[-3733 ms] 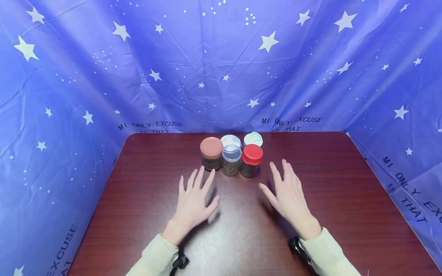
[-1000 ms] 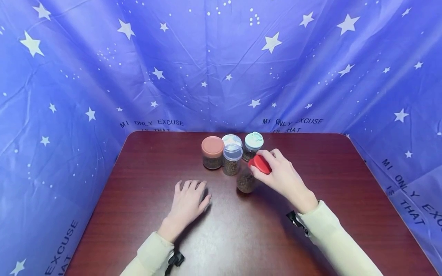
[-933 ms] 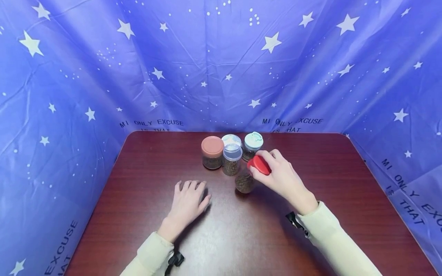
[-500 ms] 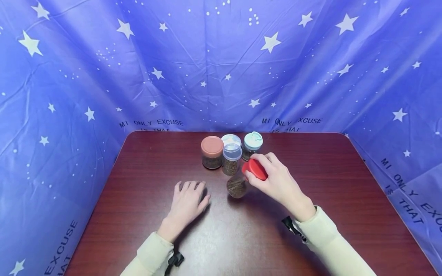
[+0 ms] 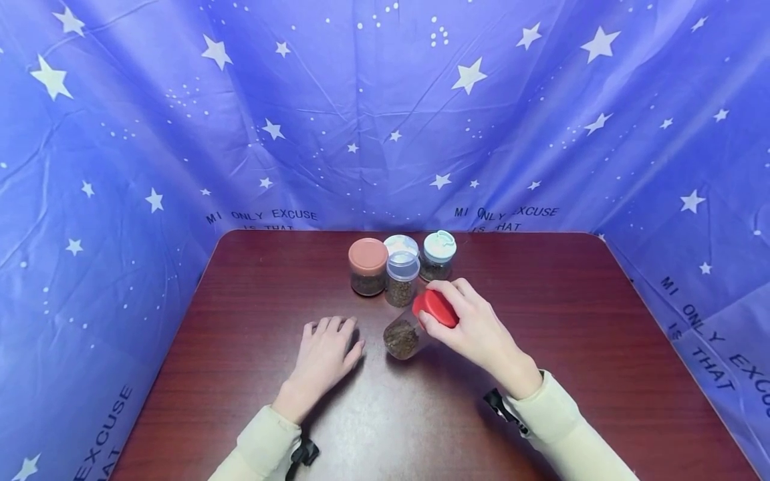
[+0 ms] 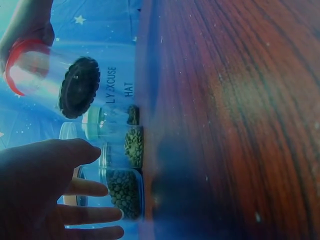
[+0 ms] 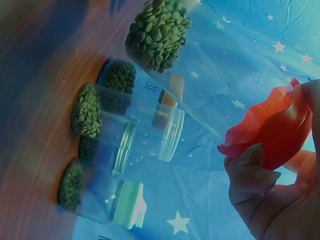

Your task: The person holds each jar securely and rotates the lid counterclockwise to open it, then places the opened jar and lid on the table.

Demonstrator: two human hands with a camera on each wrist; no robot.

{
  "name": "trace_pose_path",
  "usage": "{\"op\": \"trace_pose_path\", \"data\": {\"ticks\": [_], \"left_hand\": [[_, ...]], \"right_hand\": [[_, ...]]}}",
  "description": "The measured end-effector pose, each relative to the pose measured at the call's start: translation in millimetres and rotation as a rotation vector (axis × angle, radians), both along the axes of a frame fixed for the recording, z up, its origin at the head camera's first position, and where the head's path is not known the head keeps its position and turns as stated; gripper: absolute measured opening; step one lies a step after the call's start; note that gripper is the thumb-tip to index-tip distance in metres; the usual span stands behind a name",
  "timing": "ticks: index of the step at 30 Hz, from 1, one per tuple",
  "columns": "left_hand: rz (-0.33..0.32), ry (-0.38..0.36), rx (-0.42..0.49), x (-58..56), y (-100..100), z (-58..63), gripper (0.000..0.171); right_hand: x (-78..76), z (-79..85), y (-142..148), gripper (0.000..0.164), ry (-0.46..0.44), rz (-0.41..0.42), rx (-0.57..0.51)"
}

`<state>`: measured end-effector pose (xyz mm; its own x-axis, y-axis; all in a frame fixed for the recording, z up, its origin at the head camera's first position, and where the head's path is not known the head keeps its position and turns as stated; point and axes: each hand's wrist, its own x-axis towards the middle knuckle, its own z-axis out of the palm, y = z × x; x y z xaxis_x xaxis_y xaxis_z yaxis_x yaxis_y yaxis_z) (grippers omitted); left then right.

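Observation:
My right hand [image 5: 481, 331] grips a clear jar [image 5: 400, 339] by its scalloped red lid [image 5: 442, 308]. The jar leans, its base pointing left and toward me, and brown-green grains fill only its bottom part. In the right wrist view, thumb and fingers pinch the lid's edge, and the grains [image 7: 159, 35] are heaped at the far end. The left wrist view shows the jar's dark base [image 6: 80, 87] raised off the table. My left hand [image 5: 325, 357] holds nothing; its fingers are loosely bent, low over the table to the left of the jar.
Behind stand several grain jars: one with a salmon-pink lid [image 5: 368, 255], one with a clear lid [image 5: 402, 267], a white-lidded one [image 5: 401, 243] partly hidden, and one with a mint-green lid [image 5: 440, 247]. A blue star-printed curtain [image 5: 361, 120] surrounds the brown table [image 5: 240, 300].
My right hand has taken the red-lidded jar out of the group and carried it toward me and left, tilting it more. My left hand drew back slightly earlier, its fingers relaxing.

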<state>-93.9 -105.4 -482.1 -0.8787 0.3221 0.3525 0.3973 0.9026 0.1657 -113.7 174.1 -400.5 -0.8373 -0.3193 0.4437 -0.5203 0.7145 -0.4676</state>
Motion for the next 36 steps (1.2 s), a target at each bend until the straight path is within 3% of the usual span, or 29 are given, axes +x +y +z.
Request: {"op": "trace_pose_path", "data": {"ticks": [7, 12, 17, 20, 22, 25, 30, 36], "left_hand": [[0.002, 0.002, -0.011, 0.0, 2, 2.3, 0.042], [0.006, 0.086, -0.009, 0.3, 7, 4.6, 0.035], [-0.054, 0.279, 0.177, -4.0, 13, 11.4, 0.021], [-0.126, 0.329, 0.323, -6.0, 19, 17.9, 0.021], [-0.173, 0.304, 0.378, -6.3, 23, 21.7, 0.028], [-0.223, 0.185, 0.409, -5.9, 31, 25.9, 0.048], [-0.235, -0.018, 0.427, -8.7, 46, 27.4, 0.078], [-0.26, -0.066, 0.424, -14.2, 58, 26.9, 0.087]], "right_hand": [[1.3, -2.3, 0, 0.047, -0.013, -0.007, -0.001], [0.2, -3.9, 0, 0.047, -0.024, -0.012, -0.005], [-0.8, -5.0, 0, 0.047, -0.042, -0.015, -0.004], [-1.9, -4.5, -1, 0.047, -0.044, -0.013, -0.007], [-2.9, -4.3, -2, 0.047, -0.039, -0.009, -0.01], [-3.8, -4.5, -3, 0.048, -0.027, -0.002, -0.007], [-3.8, -5.1, -6, 0.047, -0.018, 0.012, 0.002], [-1.8, -4.7, -8, 0.047, -0.04, 0.011, 0.008]]}}
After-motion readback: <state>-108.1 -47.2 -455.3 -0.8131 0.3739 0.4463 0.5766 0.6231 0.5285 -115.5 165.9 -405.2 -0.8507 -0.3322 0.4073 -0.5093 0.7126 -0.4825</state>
